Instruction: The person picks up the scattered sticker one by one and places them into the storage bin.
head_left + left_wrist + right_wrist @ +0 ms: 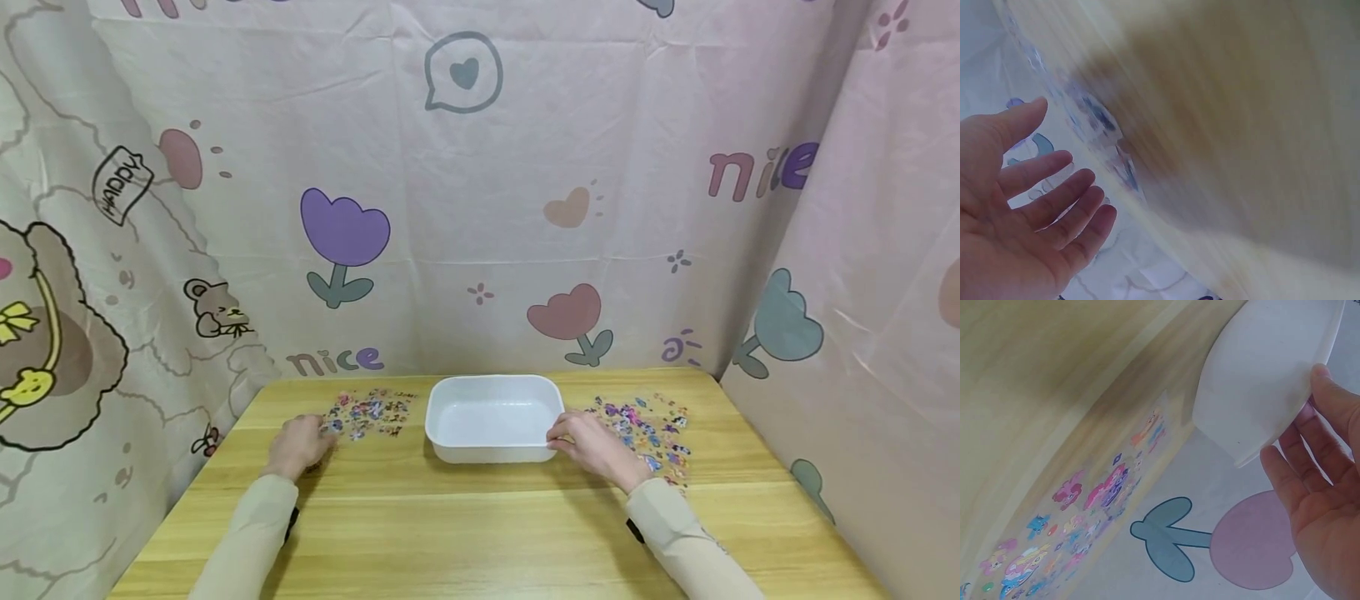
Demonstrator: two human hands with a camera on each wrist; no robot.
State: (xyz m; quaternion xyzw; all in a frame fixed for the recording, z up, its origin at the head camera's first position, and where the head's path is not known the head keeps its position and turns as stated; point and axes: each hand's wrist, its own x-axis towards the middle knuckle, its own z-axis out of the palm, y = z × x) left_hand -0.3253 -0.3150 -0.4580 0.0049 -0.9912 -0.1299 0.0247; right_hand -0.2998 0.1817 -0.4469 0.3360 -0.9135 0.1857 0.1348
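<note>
A white rectangular plastic tub [487, 452] stands on the wooden table with nothing inside it. My right hand [596, 446] pinches its right rim, thumb on one side and fingers on the other, as the right wrist view also shows with the tub wall [1254, 375]. My left hand [298, 443] hovers low at the left, beside a clear sheet of small colourful stickers [371, 410]. In the left wrist view its fingers [1063, 215] are spread and loosely bent, holding nothing.
Another spread of cartoon stickers [641, 429] lies on the table right of the tub, partly behind my right forearm. The wooden tabletop [465, 533] ends at a printed cloth backdrop [465, 208], with more cloth hanging at both sides.
</note>
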